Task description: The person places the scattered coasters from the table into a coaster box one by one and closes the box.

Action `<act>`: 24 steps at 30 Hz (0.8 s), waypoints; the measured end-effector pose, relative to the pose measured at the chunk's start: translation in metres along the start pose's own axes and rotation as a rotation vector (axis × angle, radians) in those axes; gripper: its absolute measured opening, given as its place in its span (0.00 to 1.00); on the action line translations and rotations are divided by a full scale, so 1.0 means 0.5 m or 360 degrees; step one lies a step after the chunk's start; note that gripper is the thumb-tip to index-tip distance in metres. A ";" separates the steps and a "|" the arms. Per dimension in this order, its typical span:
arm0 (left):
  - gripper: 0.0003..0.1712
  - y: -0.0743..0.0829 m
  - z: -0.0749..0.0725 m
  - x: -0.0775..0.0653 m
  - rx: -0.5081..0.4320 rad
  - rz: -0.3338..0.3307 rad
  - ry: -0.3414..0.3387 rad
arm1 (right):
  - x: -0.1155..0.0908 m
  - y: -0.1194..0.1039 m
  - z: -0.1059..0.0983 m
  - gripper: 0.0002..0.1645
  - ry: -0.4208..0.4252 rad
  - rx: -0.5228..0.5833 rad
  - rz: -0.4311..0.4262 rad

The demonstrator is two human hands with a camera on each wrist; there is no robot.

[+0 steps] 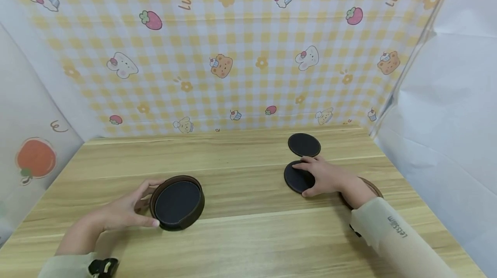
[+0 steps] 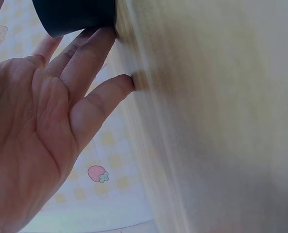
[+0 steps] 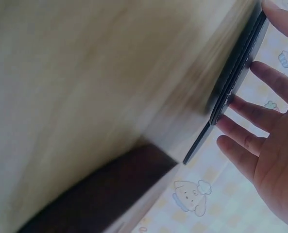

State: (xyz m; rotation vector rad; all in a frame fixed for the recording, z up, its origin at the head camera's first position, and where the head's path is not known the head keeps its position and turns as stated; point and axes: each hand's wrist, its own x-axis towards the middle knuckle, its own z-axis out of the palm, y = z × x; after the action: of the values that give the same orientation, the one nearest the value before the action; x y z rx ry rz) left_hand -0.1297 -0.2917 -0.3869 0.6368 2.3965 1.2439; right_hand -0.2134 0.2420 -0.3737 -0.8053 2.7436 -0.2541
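At the left of the table, my left hand [image 1: 126, 209] holds a round dark coaster holder [image 1: 199, 209], thumb at its near edge and fingers at its far left side. A black coaster [image 1: 177, 202] lies inside the holder. In the left wrist view the fingertips meet the holder's dark wall [image 2: 78, 17], and the little finger touches the wood. On the right, my right hand [image 1: 324, 176] rests spread fingertips on a black coaster [image 1: 297, 178]. Edge-on in the right wrist view, stacked layers show in stitched coasters [image 3: 238, 68] under those fingers.
Behind the right hand lies another black coaster [image 1: 304, 144]. A round brown-rimmed piece [image 1: 372, 186] sits partly hidden under the right forearm. The wooden table [image 1: 233, 243] meets a checked cloth backdrop [image 1: 248, 83] at the back and white sheeting [image 1: 438, 118] at the right.
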 end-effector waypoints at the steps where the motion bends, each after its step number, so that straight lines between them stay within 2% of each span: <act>1: 0.52 0.000 0.000 0.000 -0.0006 0.0000 0.0000 | 0.001 -0.002 0.000 0.49 0.0004 -0.0001 -0.0002; 9: 0.52 0.001 0.001 0.000 -0.0001 -0.0031 -0.0005 | 0.011 -0.019 0.001 0.48 0.0018 -0.0016 -0.0039; 12: 0.52 0.000 0.000 -0.001 0.0005 0.0003 -0.0012 | 0.015 -0.026 0.001 0.48 0.0002 0.0012 -0.0031; 15: 0.51 0.002 0.000 -0.002 0.0034 -0.0025 0.0001 | 0.019 -0.035 0.001 0.48 -0.0014 0.0032 -0.0038; 16: 0.51 0.001 0.000 -0.002 0.0022 -0.0003 -0.0002 | 0.021 -0.038 0.001 0.48 -0.0017 0.0034 -0.0044; 24: 0.51 0.003 0.002 -0.003 -0.0033 -0.0020 -0.0008 | 0.036 -0.066 0.003 0.48 -0.0019 0.0070 -0.0061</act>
State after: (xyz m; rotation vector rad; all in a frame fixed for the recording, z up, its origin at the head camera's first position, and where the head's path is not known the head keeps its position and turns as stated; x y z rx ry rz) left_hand -0.1276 -0.2911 -0.3863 0.6170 2.3768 1.2592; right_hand -0.2111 0.2045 -0.3708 -0.8458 2.7035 -0.3153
